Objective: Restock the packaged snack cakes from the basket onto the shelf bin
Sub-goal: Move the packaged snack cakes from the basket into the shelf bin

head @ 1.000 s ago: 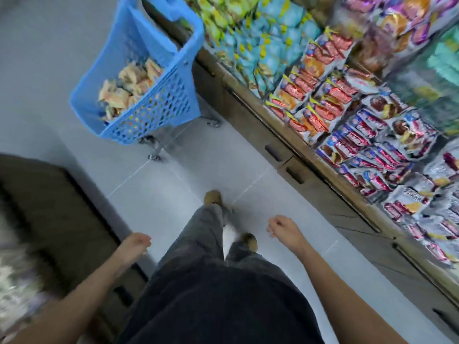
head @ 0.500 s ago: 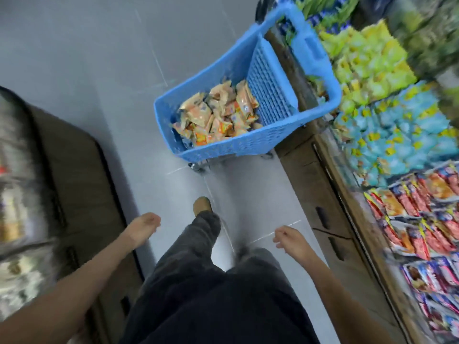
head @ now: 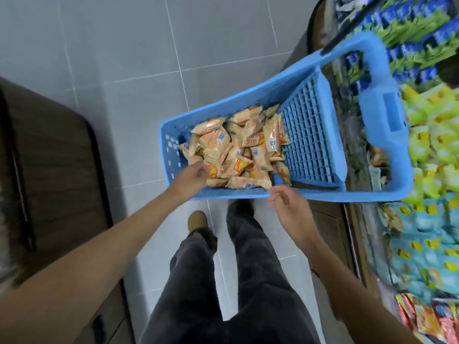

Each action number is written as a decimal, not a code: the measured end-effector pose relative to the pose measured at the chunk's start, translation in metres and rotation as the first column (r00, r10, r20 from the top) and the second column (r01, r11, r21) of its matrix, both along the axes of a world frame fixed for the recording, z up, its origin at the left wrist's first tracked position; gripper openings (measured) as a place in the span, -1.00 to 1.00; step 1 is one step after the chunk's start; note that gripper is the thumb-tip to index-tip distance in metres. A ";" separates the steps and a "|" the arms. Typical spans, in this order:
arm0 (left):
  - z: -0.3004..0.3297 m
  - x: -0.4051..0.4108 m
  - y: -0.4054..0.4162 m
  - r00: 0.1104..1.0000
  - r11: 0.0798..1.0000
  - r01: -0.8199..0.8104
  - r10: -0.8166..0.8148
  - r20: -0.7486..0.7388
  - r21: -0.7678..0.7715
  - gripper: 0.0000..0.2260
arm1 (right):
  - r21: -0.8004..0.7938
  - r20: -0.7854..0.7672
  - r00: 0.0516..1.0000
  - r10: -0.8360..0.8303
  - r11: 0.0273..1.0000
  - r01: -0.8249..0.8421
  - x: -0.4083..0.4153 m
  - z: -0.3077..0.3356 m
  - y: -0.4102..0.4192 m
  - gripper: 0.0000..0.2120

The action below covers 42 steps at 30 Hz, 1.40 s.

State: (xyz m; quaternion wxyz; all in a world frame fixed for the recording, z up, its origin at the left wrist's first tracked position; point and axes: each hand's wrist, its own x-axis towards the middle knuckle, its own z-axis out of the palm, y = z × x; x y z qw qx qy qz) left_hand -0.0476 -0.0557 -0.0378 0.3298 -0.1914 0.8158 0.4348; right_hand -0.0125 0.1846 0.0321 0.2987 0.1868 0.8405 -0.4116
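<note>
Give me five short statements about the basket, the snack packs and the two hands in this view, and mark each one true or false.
1. The basket is blue. True.
2. The snack cakes lie inside the basket. True.
3. The left hand hangs beside the leg. False: it reaches over the near rim to the packs.
4. The right hand holds a pack. False: it is empty, hovering at the near rim.
5. The shelf stands to the person's right. True.

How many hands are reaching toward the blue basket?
2. The left hand is over the near-left rim, touching the snack cakes; the right hand hovers open just outside the basket's near rim.
</note>
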 end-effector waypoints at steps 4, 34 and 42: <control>-0.068 -0.028 0.040 0.991 0.988 0.133 -0.135 -0.024 -0.077 -0.70 | 0.093 0.077 0.959 0.274 0.955 -0.281 -0.073 -0.061 0.012 -0.67; -0.069 -0.065 0.069 0.706 0.526 -0.706 0.579 0.408 0.474 -0.82 | -0.129 0.135 0.984 0.114 0.987 -0.097 -0.113 -0.129 0.012 -0.75; -0.071 -0.077 0.096 0.871 0.838 -0.416 0.255 0.419 0.354 -0.69 | -0.309 0.225 0.967 0.117 0.950 -0.043 -0.122 -0.129 0.006 -0.72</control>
